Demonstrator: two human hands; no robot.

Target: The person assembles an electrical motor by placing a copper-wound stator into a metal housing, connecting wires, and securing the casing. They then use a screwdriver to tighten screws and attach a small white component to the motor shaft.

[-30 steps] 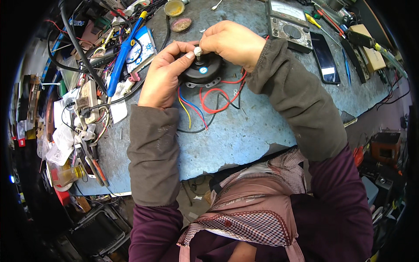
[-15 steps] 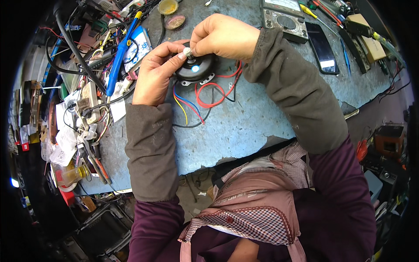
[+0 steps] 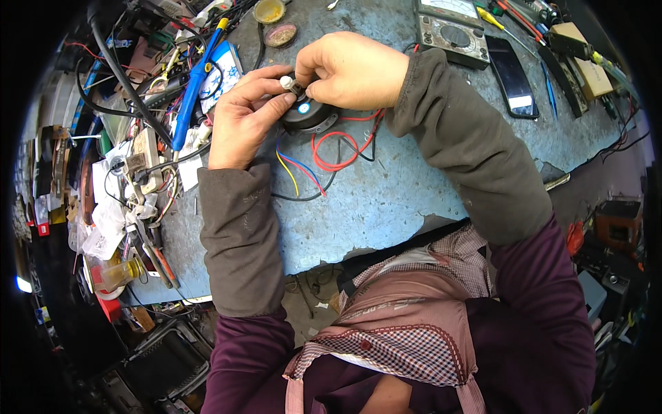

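Note:
A round black electric motor (image 3: pixel 312 116) with a blue-and-white sticker sits on the bench, tilted between my hands. Its short shaft ends in a whitish tip (image 3: pixel 286 82). My left hand (image 3: pixel 249 110) holds the motor from the left, thumb and fingers closed around the base of the shaft. From the right, my right hand (image 3: pixel 348 72) is bent over the top with fingertips pinched at the shaft; the exact contact is partly hidden. Yellow, blue and red leads (image 3: pixel 301 165) trail from the motor's near side, and a looped red wire (image 3: pixel 332 153) lies beside it.
At the left, a blue soldering-iron-like tool (image 3: pixel 187 103) lies among cables and clutter. Two small round tins (image 3: pixel 281 34) sit beyond my hands. An analog multimeter (image 3: pixel 453 34), a phone (image 3: pixel 510 76) and screwdrivers stand at far right. The bench's near edge (image 3: pixel 386 250) is chipped.
The whitish shaft tip has shifted left and up slightly, and the motor has tilted. My right hand has lowered and its fingertips have moved in around the shaft.

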